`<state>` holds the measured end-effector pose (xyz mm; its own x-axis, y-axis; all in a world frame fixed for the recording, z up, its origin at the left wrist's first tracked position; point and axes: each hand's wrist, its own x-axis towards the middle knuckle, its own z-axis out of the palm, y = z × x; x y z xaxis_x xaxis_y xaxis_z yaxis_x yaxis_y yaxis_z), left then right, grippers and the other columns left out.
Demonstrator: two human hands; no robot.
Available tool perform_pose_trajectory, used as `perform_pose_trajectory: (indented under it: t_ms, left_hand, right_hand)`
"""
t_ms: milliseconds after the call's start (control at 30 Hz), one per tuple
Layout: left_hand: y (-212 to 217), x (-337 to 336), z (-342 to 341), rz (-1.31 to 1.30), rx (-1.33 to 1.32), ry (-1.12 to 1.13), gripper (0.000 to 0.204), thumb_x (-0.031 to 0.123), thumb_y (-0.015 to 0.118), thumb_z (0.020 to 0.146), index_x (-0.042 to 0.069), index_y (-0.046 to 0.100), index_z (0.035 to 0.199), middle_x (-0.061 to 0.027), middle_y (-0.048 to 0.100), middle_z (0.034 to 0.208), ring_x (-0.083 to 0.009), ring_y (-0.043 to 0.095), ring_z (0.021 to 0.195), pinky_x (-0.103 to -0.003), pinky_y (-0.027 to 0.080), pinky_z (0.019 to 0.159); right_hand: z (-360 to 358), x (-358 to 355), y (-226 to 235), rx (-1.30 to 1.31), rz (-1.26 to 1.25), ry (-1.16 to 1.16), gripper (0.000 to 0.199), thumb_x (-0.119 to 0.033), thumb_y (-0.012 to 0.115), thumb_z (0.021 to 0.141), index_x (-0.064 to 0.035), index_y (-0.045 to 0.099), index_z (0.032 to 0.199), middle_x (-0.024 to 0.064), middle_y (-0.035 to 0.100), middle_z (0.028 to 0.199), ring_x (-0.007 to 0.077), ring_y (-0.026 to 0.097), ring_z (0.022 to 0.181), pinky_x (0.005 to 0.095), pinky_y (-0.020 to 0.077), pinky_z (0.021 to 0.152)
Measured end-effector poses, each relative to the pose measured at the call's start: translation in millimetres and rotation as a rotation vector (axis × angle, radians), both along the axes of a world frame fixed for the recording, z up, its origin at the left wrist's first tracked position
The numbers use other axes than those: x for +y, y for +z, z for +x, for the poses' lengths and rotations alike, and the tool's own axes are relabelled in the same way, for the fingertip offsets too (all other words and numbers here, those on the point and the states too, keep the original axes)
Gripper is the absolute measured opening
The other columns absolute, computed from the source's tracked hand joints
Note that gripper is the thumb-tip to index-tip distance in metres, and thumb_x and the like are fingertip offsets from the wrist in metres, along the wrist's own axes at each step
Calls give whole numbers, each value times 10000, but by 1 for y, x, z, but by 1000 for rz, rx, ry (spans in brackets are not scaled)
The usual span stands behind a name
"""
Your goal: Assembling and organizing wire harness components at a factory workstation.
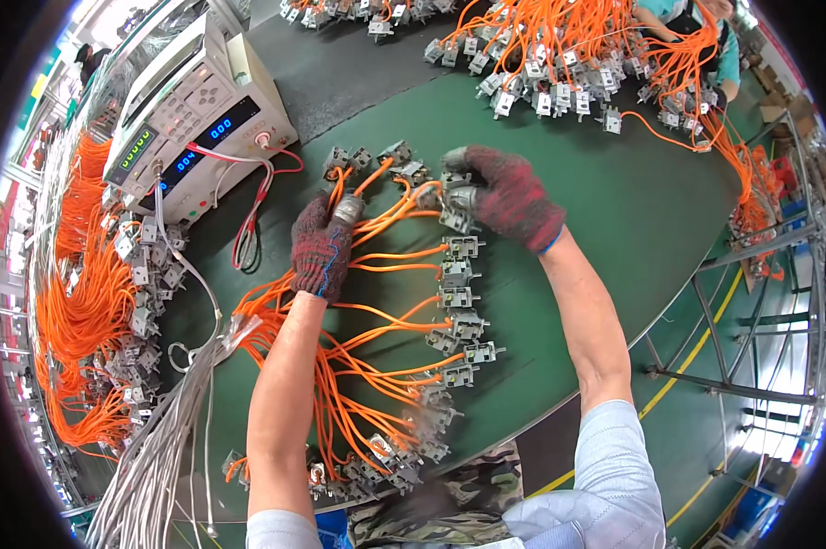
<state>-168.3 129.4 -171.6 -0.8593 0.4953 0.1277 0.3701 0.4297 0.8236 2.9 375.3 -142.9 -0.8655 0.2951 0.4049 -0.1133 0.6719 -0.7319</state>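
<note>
My left hand (323,245), in a dark red and grey knit glove with tape on the thumb, is closed around orange wires (390,220) near the top of a fanned bundle. My right hand (512,197), gloved the same way, has its taped fingertips closed on a small metal connector block (457,218) at the upper end of a column. Below it, several similar metal blocks (463,297) on orange wire ends curve down toward me. More blocks (395,151) lie beyond my hands. The wires gather left into a sheath of grey cables (171,439).
A white bench tester (207,119) with lit digital displays and red and white leads (265,188) stands at upper left. Orange cable piles (88,274) line the left side; others (559,55) lie on the far green table (605,183). A co-worker (729,59) is at upper right. Metal racks (742,348) stand at right.
</note>
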Motion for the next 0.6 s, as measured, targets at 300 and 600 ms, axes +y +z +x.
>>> perform_pose_trajectory:
  t_ms: [300, 600]
  left_hand:
    - [-1, -1, -6, -46, -44, 64, 527, 436, 680, 1002, -17, 726, 1266, -245, 752, 1099, -382, 708, 1004, -444, 530, 921]
    - [-21, -1, -18, -51, -38, 195, 586, 434, 674, 1005, -19, 679, 1377, -276, 705, 1311, -416, 678, 1185, -437, 504, 1043]
  right_hand:
    - [-63, 5, 24, 236, 829, -70, 138, -206, 661, 911, -144, 715, 1021, 113, 714, 961, 349, 698, 911, 477, 564, 793]
    - [-103, 19, -14, 67, 416, -56, 218, -147, 819, 847, -97, 703, 1025, 124, 732, 929, 355, 709, 895, 464, 571, 790]
